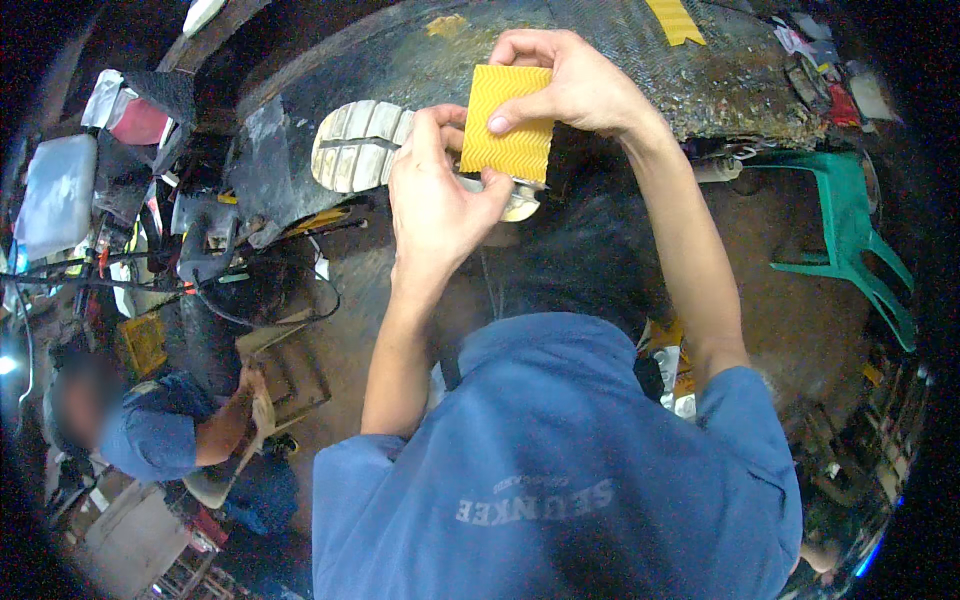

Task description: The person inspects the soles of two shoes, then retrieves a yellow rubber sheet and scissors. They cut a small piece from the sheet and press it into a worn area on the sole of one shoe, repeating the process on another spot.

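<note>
A pale, grooved shoe sole is held tread-up over the workbench, its forefoot pointing left. My left hand is closed around its middle, thumb and fingertips also meeting the lower left edge of a yellow rubber piece. That yellow rubber piece is roughly rectangular, with wavy ridges. It lies over the heel half of the sole, so only a bit of the heel shows beneath. My right hand pinches the piece from above right, thumb flat on the ridged face and fingers behind its top edge.
Behind my hands stretches a dark, worn workbench with a yellow ridged strip on it. A green plastic stool lies at the right. At the lower left, a co-worker in blue sits handling something. Clutter and cables fill the left side.
</note>
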Motion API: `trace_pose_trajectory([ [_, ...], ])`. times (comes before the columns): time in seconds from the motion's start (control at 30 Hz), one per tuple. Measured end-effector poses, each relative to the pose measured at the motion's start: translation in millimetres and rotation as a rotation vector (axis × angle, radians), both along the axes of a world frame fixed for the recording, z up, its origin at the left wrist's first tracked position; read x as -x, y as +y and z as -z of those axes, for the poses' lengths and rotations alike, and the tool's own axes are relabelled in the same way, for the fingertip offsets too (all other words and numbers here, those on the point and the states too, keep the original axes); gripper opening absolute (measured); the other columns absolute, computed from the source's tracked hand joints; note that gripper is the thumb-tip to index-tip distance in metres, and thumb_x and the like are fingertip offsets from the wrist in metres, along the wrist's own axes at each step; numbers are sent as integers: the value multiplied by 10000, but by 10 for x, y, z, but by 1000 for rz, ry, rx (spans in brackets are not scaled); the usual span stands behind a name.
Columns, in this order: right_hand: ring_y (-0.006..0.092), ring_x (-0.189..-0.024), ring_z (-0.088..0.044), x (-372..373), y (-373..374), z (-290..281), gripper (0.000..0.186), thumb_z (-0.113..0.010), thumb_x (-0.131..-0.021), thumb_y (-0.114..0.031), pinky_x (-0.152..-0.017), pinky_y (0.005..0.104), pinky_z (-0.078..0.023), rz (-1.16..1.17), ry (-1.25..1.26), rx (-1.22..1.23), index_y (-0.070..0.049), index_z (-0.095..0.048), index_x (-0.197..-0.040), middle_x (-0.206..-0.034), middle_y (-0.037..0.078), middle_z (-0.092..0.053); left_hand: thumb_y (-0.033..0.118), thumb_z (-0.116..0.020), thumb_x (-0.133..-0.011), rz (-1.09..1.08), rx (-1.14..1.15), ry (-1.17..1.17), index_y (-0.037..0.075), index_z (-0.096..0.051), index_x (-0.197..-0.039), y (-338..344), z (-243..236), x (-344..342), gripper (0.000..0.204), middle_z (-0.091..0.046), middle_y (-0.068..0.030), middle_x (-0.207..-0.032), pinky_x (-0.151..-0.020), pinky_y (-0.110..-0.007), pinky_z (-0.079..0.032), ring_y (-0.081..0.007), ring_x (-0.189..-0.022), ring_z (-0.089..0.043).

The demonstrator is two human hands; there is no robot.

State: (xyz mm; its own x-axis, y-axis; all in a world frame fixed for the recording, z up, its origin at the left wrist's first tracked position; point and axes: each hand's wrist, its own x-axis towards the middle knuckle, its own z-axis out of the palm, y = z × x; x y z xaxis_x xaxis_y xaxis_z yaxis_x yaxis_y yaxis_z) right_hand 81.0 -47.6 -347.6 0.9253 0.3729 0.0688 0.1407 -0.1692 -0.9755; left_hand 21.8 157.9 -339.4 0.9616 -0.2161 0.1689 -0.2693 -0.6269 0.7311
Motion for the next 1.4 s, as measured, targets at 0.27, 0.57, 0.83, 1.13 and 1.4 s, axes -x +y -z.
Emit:
trace_pose_trajectory([
  [0.27,135,-1019,-664,180,34,64,562,-891,-769,-178,-877,317,-535,358,-40,-137,-49,-617,-1243,-1095,70,-705,64,-730,-680,-84,147,-69,14,-596,-1083,-48,107,-54,427,-696,-68,-772,-637,-317,-479,-172,-629,-563],
  [0.57,321,-1388,-475,1259,327,447,1050,-952,-679,-356,-1175,453,-366,358,-229,4,-10,-414,-1511,-1499,177,-474,16,-711,-750,-85,398,18,8,-659,-989,48,182,-89,245,-745,-90,-920,-723,-287,-537,-125,-766,-668],
  [0.83,309,-1178,-652,869,406,285,608,-934,-694,-276,-1014,397,-505,446,-322,116,-69,-666,-1198,-1215,150,-687,27,-588,-870,-231,767,212,7,-600,-1287,457,-29,-34,418,-685,-82,-1210,-897,-293,-524,-178,-1018,-668],
  [1.13,208,-1076,-650,6,72,399,507,-829,-850,-352,-959,361,-510,419,-49,32,-56,-648,-1221,-1101,98,-697,38,-509,-935,-122,1061,392,9,-480,-1431,632,-28,207,497,-642,-42,-1111,-704,-260,-455,-80,-813,-545],
  [1.4,149,-978,-689,843,-446,251,259,-752,-925,-61,-880,286,-558,969,-197,-157,-11,-653,-1159,-1139,71,-706,27,-508,-923,-74,1077,593,41,-508,-1394,260,127,400,470,-642,-38,-1105,-685,-253,-455,-97,-824,-571],
])
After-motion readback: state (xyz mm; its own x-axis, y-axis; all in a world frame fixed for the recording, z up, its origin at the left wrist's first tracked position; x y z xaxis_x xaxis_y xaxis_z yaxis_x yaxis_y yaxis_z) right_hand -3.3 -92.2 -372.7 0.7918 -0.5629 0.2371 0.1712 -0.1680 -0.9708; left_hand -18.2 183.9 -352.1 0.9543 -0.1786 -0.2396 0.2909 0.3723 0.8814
